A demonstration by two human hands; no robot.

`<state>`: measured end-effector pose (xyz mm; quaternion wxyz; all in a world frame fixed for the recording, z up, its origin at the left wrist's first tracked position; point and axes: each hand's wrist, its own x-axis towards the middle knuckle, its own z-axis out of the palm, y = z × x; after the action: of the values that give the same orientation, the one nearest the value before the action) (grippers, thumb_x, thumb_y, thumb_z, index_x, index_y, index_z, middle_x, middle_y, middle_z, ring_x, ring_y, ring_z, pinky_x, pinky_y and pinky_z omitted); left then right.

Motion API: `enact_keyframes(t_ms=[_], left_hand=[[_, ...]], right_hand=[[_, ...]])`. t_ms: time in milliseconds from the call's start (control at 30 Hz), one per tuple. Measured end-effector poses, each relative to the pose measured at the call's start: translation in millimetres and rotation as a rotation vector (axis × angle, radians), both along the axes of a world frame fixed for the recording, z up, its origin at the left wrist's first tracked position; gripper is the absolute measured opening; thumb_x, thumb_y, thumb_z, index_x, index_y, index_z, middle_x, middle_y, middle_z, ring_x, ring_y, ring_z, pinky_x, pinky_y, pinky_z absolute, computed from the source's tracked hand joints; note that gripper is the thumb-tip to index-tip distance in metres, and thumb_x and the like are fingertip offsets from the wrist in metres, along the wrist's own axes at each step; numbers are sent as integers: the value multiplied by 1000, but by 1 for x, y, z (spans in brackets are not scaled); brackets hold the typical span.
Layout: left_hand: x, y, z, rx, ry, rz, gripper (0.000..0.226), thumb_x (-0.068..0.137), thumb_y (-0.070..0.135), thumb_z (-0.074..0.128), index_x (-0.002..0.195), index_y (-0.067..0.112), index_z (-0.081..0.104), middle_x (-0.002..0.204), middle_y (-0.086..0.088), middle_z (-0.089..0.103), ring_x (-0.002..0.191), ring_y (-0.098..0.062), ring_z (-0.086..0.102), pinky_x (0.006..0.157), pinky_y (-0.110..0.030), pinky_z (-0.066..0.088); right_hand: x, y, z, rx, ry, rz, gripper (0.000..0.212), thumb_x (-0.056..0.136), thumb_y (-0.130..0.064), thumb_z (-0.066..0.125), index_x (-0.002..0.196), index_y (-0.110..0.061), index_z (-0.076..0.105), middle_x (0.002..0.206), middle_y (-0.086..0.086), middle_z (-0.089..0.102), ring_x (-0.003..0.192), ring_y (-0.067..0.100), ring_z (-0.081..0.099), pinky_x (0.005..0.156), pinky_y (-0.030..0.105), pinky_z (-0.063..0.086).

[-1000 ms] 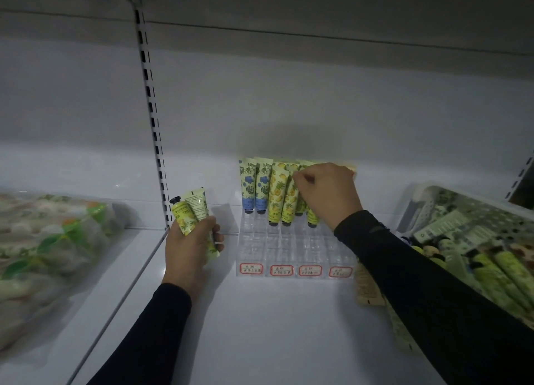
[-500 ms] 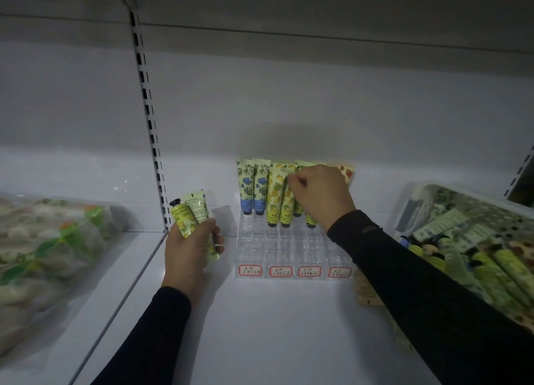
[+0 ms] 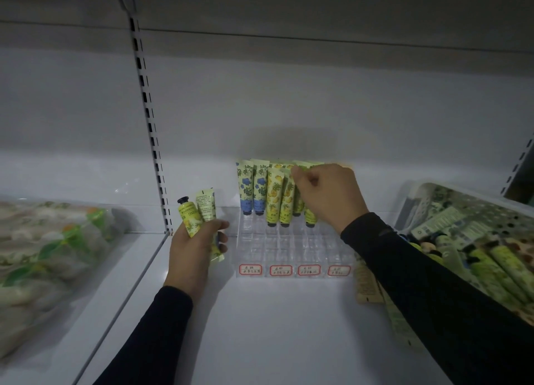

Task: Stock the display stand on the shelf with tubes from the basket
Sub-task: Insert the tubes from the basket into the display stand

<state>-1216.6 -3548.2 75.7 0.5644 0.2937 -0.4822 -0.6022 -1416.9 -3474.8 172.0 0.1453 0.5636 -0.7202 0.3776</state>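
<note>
Pinching the crimped top of a green tube [image 3: 300,170], the right hand [image 3: 329,196] seats it in the clear plastic display stand [image 3: 291,248]; left of the stand, the left hand [image 3: 196,243] grips two spare tubes [image 3: 199,211]. Light, soft-walled and glossy, they likely handle best by the flat crimp. More fill the basket [image 3: 410,194] right of the stand.

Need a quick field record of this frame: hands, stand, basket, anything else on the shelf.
left hand: holds two yellow-green tubes, beside the stand's left edge
right hand: pinches the top of a green tube in the stand's back rows
display stand: clear, tiered; back rows hold blue-flower and yellow tubes, front rows unfilled; four red-bordered labels along the front
basket: right of the stand, holding many tubes
plastic bag: far left, next shelf bay
</note>
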Motion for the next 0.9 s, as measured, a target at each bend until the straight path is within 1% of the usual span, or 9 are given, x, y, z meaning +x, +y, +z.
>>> enact_keyframes(t_ms=[67, 133, 233, 367, 500, 633, 767, 833, 900], left_hand=[[0, 2, 2, -61, -39, -42, 8, 90, 5, 62, 97, 6, 66, 95, -19, 70, 66, -20, 58, 57, -33, 49], [0, 5, 4, -103, -46, -116, 20, 83, 11, 72, 102, 6, 66, 99, -18, 71, 66, -20, 60, 56, -33, 50], [-1, 9, 4, -128, -64, -247, 47, 64, 26, 82, 104, 7, 65, 95, -19, 70, 67, -23, 60, 56, -34, 50], [-2, 13, 3, -177, -155, -314, 48, 60, 28, 83, 101, 7, 69, 79, -12, 66, 67, -26, 60, 56, -34, 49], [-1, 19, 5, -195, -208, -341, 45, 56, 29, 83, 98, 14, 74, 79, -12, 68, 67, -25, 61, 56, -32, 51], [-1, 19, 8, -194, -195, -330, 49, 61, 13, 84, 109, 12, 71, 97, -9, 73, 71, -24, 64, 58, -32, 54], [-2, 23, 10, -172, -191, -342, 39, 68, 14, 87, 101, 4, 68, 87, -15, 72, 67, -26, 64, 52, -31, 52], [-1, 24, 13, -105, -143, -395, 35, 77, 24, 77, 101, 2, 65, 89, -21, 71, 58, -24, 61, 47, -29, 47], [0, 25, 16, -34, -94, -440, 33, 83, 25, 70, 103, 0, 61, 84, -22, 70, 49, -22, 55, 44, -26, 44]], right_hand=[[3, 9, -1, -93, 22, -1, 56, 99, -42, 45, 51, -14, 45, 46, -1, 44, 46, 12, 41, 53, 11, 31], [11, 20, -6, -119, -38, 30, 55, 98, -44, 45, 55, -11, 50, 49, 0, 49, 47, 12, 43, 57, 10, 36], [30, 34, -20, 10, -269, 193, 48, 95, -49, 47, 74, -11, 66, 67, 4, 66, 60, 19, 63, 68, 28, 53], [56, 39, -35, 131, -648, 417, 33, 91, -45, 58, 110, -19, 66, 87, -5, 67, 59, 4, 65, 55, 19, 52], [55, 34, -41, 113, -738, 447, 26, 91, -32, 64, 99, -8, 69, 64, 1, 63, 49, 4, 56, 52, 20, 47], [50, 33, -40, -53, -962, 385, 20, 91, -22, 65, 80, -8, 73, 62, 4, 64, 52, 8, 57, 53, 17, 48], [48, 31, -31, -16, -1107, 424, 21, 92, -32, 62, 97, -13, 70, 75, 2, 68, 58, 10, 60, 57, 22, 53], [46, 31, -27, 18, -1198, 486, 34, 90, -40, 62, 103, -10, 68, 82, 3, 69, 64, 13, 62, 62, 24, 55], [43, 31, -26, -7, -1286, 530, 32, 91, -34, 62, 105, -7, 68, 87, 7, 70, 67, 14, 63, 64, 24, 56]])
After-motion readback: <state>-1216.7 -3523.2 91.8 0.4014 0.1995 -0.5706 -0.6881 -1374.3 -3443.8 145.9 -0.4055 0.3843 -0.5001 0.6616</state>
